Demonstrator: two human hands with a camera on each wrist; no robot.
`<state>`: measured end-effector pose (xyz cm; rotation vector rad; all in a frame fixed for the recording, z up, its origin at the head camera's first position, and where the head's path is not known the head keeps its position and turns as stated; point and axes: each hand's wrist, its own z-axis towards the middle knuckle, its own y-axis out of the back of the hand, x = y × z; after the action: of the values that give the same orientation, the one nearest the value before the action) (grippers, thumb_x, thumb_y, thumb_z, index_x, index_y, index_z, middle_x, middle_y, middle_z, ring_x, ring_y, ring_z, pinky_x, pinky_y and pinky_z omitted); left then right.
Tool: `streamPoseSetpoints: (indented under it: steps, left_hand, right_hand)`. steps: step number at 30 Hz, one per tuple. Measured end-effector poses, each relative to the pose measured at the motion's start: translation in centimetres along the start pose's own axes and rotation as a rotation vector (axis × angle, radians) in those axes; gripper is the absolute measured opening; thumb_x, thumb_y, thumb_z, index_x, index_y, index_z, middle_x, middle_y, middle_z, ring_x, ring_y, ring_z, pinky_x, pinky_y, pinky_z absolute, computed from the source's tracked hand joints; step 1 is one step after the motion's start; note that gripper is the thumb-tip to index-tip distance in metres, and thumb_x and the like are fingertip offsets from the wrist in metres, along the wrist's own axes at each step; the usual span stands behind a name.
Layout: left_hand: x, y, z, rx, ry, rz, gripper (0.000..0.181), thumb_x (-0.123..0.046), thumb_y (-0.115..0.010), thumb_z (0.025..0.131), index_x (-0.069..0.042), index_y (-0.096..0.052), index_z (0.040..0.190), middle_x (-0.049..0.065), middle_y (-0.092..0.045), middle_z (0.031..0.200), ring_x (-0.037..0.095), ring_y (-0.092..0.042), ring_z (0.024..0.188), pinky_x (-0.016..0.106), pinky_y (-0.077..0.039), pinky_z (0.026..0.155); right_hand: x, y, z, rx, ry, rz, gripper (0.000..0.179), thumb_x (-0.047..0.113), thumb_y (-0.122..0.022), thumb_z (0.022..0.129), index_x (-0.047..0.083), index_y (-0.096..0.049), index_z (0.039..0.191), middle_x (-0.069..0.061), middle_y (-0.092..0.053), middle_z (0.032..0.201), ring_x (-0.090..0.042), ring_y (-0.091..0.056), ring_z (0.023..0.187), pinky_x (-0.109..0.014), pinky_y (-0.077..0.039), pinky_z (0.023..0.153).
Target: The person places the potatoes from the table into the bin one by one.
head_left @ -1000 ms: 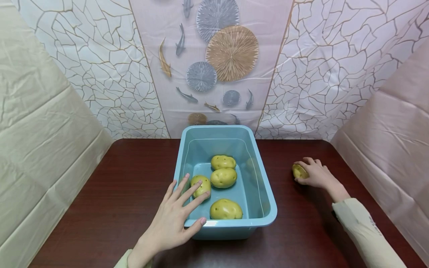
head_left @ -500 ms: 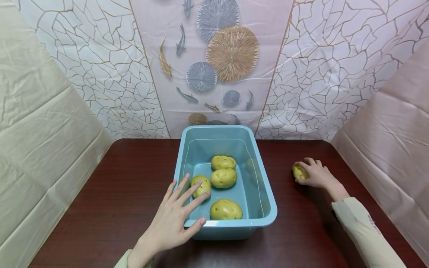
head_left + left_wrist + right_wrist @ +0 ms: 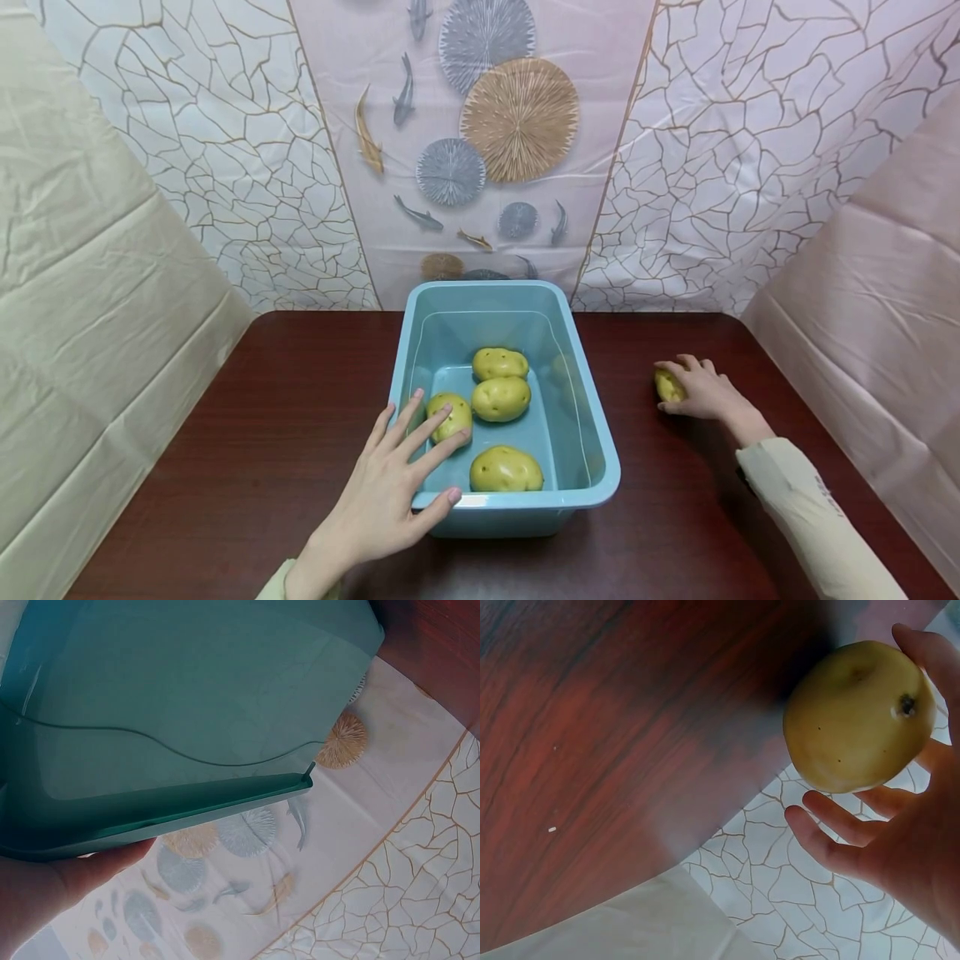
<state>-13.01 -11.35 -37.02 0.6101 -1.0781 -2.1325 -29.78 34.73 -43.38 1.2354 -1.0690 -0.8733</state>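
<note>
My left hand (image 3: 382,492) lies at the near left corner of the blue plastic basin (image 3: 517,500), fingers straight and spread over its rim. One finger overlaps a yellow-green potato (image 3: 448,415) inside. In the left wrist view, the basin's wall (image 3: 187,697) covers most of the picture, with part of the hand beneath the rim. Out to the right, my right hand (image 3: 705,396) holds another potato (image 3: 667,385) low at the tabletop. The right wrist view shows this potato (image 3: 859,720) between the thumb and curved fingers (image 3: 840,821), its dark eye facing the camera.
More potatoes lie in the basin: two touching ones, one farther back (image 3: 499,363) and one mid-basin (image 3: 501,398), and one at the near end (image 3: 506,469). The dark red-brown table (image 3: 300,417) ends at patterned cloth (image 3: 525,233) behind and plain cloth at both sides.
My right hand has shifted slightly left around its potato, covering a little more of it. The left hand, the basin and the potatoes inside have not moved.
</note>
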Motion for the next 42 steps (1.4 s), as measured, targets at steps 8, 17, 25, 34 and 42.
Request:
streamPoseSetpoints:
  steps: [8, 17, 25, 34, 42]
  left_hand:
    - [0.00, 0.00, 0.01, -0.005, -0.002, 0.000, 0.046, -0.049, -0.042, 0.088, -0.026, -0.050, 0.127, -0.001, -0.041, 0.139, 0.030, -0.020, 0.136, 0.056, -0.019, 0.103]
    - [0.03, -0.12, 0.04, -0.018, -0.011, 0.000, 0.046, -0.049, -0.041, 0.088, -0.029, -0.046, 0.130, 0.000, -0.041, 0.139, 0.030, -0.021, 0.136, 0.055, -0.019, 0.103]
    - [-0.01, -0.01, 0.06, 0.000, 0.004, -0.006, 0.048, -0.052, -0.034, 0.089, -0.028, -0.047, 0.129, -0.002, -0.040, 0.139, 0.029, -0.020, 0.136, 0.054, -0.018, 0.105]
    - [-0.07, -0.04, 0.07, -0.016, -0.008, -0.005, 0.046, -0.049, -0.040, 0.089, -0.026, -0.049, 0.128, 0.000, -0.041, 0.139, 0.031, -0.022, 0.136, 0.056, -0.019, 0.103]
    - [-0.04, 0.12, 0.15, 0.016, 0.005, 0.001, 0.048, -0.050, -0.042, 0.087, -0.031, -0.043, 0.131, -0.002, -0.038, 0.141, 0.030, -0.019, 0.137, 0.054, -0.016, 0.105]
  right_hand:
    - [-0.17, -0.52, 0.24, 0.005, 0.001, 0.003, 0.069, 0.030, -0.068, 0.072, 0.007, -0.040, 0.131, -0.029, -0.036, 0.124, -0.045, -0.037, 0.101, -0.056, -0.039, 0.069]
    - [-0.05, -0.79, 0.42, 0.016, 0.000, 0.021, 0.067, 0.024, -0.068, 0.072, 0.007, -0.041, 0.130, -0.029, -0.036, 0.122, -0.042, -0.038, 0.098, -0.050, -0.040, 0.065]
    - [0.13, -0.78, 0.50, 0.008, 0.009, 0.024, 0.065, 0.019, -0.069, 0.070, 0.006, -0.044, 0.128, -0.028, -0.037, 0.120, -0.040, -0.038, 0.096, -0.045, -0.041, 0.060]
    - [0.08, -0.74, 0.47, 0.010, 0.011, 0.021, 0.065, 0.017, -0.069, 0.069, 0.005, -0.044, 0.127, -0.028, -0.037, 0.120, -0.040, -0.037, 0.096, -0.046, -0.040, 0.061]
    - [0.21, -0.66, 0.38, 0.010, 0.003, 0.034, 0.064, 0.017, -0.070, 0.069, 0.005, -0.045, 0.127, -0.029, -0.037, 0.119, -0.041, -0.037, 0.096, -0.053, -0.040, 0.063]
